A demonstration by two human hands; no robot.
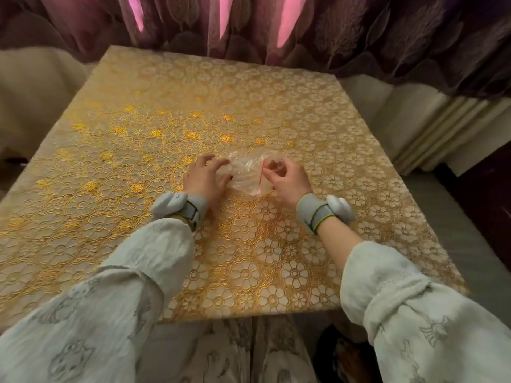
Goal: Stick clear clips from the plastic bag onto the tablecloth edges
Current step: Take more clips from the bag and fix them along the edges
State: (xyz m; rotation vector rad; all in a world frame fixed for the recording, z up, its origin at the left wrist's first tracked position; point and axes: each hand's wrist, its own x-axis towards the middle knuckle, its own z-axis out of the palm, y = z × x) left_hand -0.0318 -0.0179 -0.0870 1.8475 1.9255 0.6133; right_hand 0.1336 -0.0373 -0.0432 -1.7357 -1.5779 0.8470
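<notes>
A small clear plastic bag (247, 172) with a red zip line lies on the gold floral tablecloth (154, 128) near the middle of the table. My left hand (206, 178) rests on the bag's left end with spread, slightly bent fingers. My right hand (287, 176) pinches the bag's right end at the red strip with curled fingers. The clear clips inside the bag are too faint to make out. Both wrists carry grey bands.
The tablecloth covers a square table whose near edge (249, 316) is just in front of my lap. Dark patterned curtains (359, 31) hang behind the far edge. Cream cushioned seats (36, 87) flank the table on the left and right.
</notes>
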